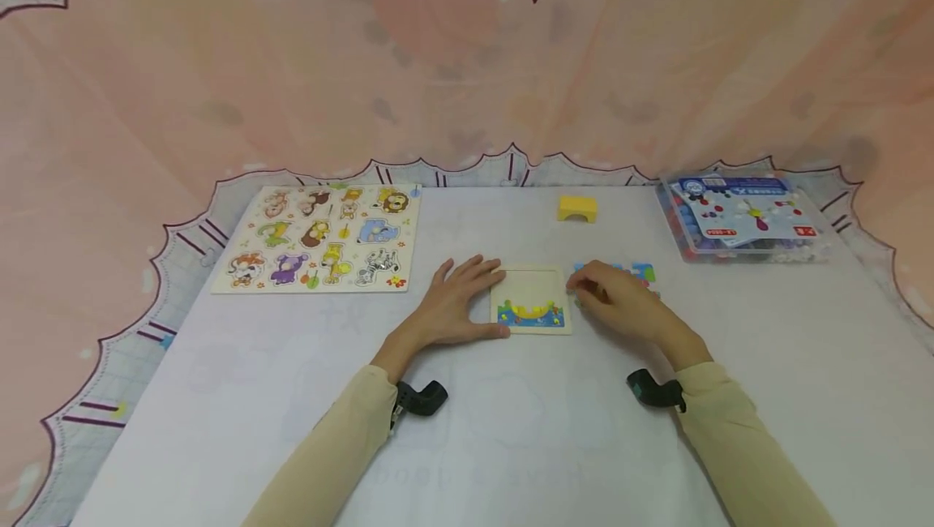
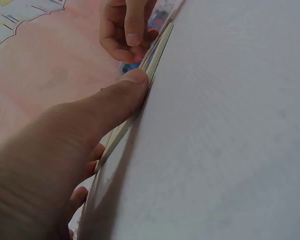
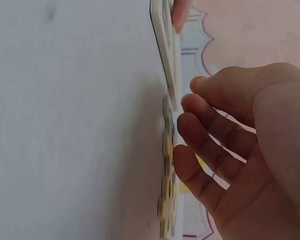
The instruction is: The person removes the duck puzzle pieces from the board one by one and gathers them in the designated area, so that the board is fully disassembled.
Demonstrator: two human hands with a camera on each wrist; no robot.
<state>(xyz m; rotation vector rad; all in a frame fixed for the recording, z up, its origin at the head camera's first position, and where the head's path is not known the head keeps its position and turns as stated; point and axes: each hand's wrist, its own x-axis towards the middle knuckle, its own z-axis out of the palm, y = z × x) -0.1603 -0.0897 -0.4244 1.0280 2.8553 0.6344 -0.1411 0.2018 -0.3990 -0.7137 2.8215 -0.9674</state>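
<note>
Head view: we list one tray (image 1: 527, 286) on the table (image 1: 525, 413); one left hand (image 1: 460, 305), fingers extended, touching the tray's left side; one right hand (image 1: 624, 302), loosely curled and empty, just beside its right edge, partly hiding pieces (image 1: 645, 271). Beyond, we enter one yellow block (image 1: 577, 205).
</note>
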